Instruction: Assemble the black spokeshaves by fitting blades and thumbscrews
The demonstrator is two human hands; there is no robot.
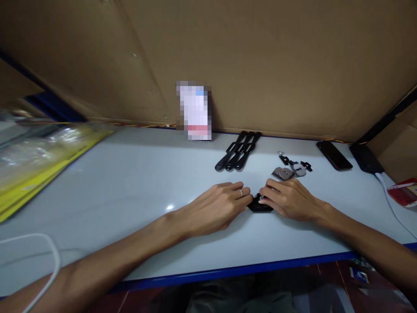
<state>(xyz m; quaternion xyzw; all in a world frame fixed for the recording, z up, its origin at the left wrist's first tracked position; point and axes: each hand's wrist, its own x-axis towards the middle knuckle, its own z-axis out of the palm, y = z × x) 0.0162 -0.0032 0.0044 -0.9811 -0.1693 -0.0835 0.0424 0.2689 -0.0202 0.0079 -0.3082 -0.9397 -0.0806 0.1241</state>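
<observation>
Black plastic part [259,205] lies flat on the white table [130,182], pinched between the fingertips of both hands, which meet over it from either side. From the near-left edge the left hand [217,206], with a ring on one finger, reaches in palm down, its fingers curled onto the part's left end; the right hand [286,199] comes from the near right and closes its fingertips on the right end, covering much of the piece, so its exact shape cannot be told. Just beyond the right hand, close to its knuckles, sits a small heap of grey metal plates [286,172] with a few little black clips [305,165] among them. Farther on, beyond the meeting fingertips, three long black straps [238,150] lie side by side, touching one another. To the far right of the grip, a dark phone [334,155] and a black charger block [366,158] with a white cable rest near the cardboard wall [276,65]. Well off to the left is a yellow packet [39,165], blurred.
</observation>
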